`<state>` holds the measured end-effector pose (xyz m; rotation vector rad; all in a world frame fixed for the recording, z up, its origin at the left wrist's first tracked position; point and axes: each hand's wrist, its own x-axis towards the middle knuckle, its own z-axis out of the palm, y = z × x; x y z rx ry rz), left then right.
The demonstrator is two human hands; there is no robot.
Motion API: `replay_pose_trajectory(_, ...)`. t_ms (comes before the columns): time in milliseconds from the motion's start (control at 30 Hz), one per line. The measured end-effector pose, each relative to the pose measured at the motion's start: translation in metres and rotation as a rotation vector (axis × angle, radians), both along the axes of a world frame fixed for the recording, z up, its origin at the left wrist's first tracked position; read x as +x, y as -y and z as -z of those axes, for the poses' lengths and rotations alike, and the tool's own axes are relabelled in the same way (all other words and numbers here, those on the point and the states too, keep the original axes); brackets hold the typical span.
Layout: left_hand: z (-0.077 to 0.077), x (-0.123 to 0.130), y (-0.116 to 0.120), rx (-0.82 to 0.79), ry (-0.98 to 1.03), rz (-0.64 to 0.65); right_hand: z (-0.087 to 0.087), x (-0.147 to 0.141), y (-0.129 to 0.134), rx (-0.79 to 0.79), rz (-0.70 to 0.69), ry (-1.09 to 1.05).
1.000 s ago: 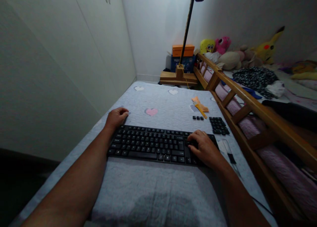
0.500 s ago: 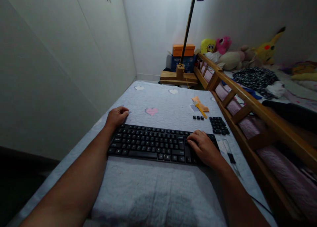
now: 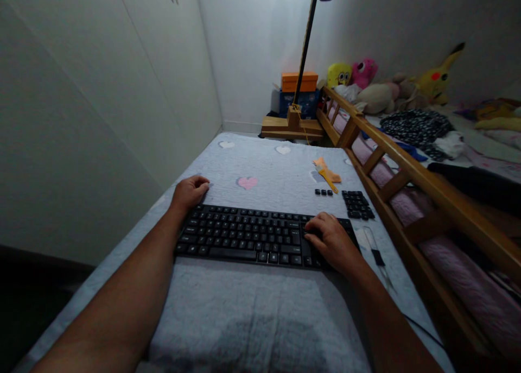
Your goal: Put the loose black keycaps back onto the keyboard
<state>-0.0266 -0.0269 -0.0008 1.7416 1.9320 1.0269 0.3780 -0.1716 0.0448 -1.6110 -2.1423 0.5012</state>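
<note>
The right hand (image 3: 330, 240) curls over the keyboard (image 3: 240, 234); if it pinches something, I cannot tell. The left hand (image 3: 189, 193), half curled near the left edge of the table (image 3: 220, 302), is equally unclear. The keyboard, between both side edges, seems light, stiff, best taken by its ends.

Dim, cool light fills the room, palest on the back wall (image 3: 248, 31). A faint sheen runs along the wooden rail (image 3: 407, 156). Soft shadow pools at the near edge of the worktop (image 3: 211, 302) and beside the right forearm (image 3: 386, 308); low beyond the worktop's left edge, nearly black. Wide-angle distortion stretches the margins; the keyboard (image 3: 240, 234) lettering looks soft.
</note>
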Motion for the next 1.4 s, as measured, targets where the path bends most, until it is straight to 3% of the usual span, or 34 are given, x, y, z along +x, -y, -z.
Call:
replay_pose_trajectory(867, -0.0027, 0.0015, 0.0014, -0.009, -0.03, -0.005, 0.0041, -0.0001, -0.0019, -0.013, -0.004, 0.029)
replay_pose_trajectory(1400, 0.0019, -0.0021, -0.0018, -0.002, -0.041, -0.002, 0.0053, -0.0057, -0.003, 0.008, 0.009, 0.207)
